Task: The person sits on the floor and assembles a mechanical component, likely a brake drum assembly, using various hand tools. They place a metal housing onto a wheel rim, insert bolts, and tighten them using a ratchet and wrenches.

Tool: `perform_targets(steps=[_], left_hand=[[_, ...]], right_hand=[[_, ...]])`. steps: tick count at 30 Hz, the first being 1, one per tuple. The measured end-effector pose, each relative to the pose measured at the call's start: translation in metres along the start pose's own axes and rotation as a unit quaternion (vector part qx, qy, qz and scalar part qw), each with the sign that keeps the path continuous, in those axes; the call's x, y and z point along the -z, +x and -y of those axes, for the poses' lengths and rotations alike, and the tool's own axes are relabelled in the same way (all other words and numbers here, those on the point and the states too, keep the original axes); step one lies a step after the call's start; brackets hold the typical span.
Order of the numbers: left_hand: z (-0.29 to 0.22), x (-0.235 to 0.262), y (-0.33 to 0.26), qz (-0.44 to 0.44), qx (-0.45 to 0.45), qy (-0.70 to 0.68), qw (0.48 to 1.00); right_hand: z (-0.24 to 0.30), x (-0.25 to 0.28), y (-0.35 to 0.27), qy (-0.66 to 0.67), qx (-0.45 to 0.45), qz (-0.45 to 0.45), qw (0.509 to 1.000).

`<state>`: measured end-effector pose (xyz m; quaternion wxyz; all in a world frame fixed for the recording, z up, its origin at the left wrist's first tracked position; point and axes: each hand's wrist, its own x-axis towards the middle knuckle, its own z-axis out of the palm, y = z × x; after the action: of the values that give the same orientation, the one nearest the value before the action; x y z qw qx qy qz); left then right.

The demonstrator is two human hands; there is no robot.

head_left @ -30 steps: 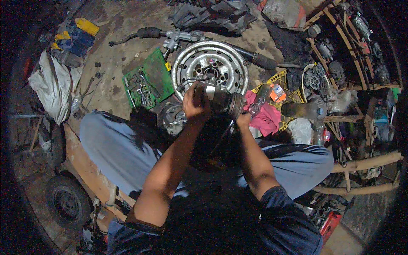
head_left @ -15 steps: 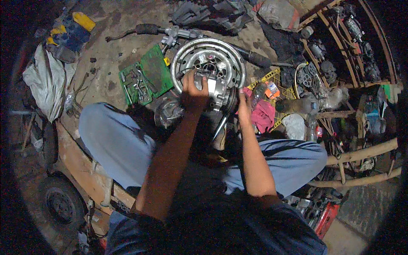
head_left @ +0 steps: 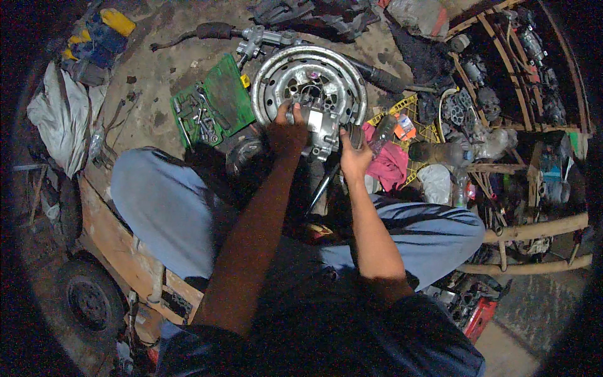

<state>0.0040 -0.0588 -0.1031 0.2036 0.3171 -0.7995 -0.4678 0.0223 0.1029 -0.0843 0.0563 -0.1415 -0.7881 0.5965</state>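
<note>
Both my hands hold a silver engine part with a ribbed pulley (head_left: 323, 130), perhaps a compressor, in front of a steel wheel rim (head_left: 268, 67). My left hand (head_left: 289, 130) is closed round its left end, fingertips over the top. At the other end my right hand (head_left: 355, 155) grips the dark ribbed pulley, thumb up beside it. A white label shows on the part's body. Whether the part rests on the rim or is lifted off it, I cannot tell. Below it, a shiny metal bar (head_left: 323, 188) slants down between my forearms.
Left of the rim lies an open green toolbox (head_left: 229, 103) with sockets. A pink cloth (head_left: 387, 166), clear plastic bottles (head_left: 433, 152) and a yellow crate (head_left: 401, 108) crowd the right side. Behind the rim runs a long steering rack (head_left: 270, 36). Wooden shelving (head_left: 502, 53) holds parts at far right.
The engine part has turned and shifted slightly, so more of its body and pulley shows. My right hand has moved left and closed round the pulley end. My left hand keeps its hold.
</note>
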Motion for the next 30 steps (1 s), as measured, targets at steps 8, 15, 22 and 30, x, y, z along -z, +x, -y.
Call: perform_targets(steps=[8, 15, 22, 30], left_hand=[[-0.012, 0.006, 0.001, -0.001, 0.000, 0.050, 0.999], [-0.005, -0.002, 0.002, -0.028, -0.025, -0.007, 0.999], [0.056, -0.034, 0.004, 0.009, 0.019, -0.090, 0.996], [-0.028, 0.023, 0.001, 0.093, 0.098, 0.001, 0.991]], right_hand=[[-0.002, 0.008, 0.008, 0.005, 0.022, 0.048, 0.999], [0.023, 0.003, 0.007, -0.042, -0.002, 0.021, 0.999], [0.009, 0.002, 0.011, 0.012, 0.003, 0.086, 0.996], [0.004, 0.012, 0.014, 0.011, -0.012, 0.100, 0.995]])
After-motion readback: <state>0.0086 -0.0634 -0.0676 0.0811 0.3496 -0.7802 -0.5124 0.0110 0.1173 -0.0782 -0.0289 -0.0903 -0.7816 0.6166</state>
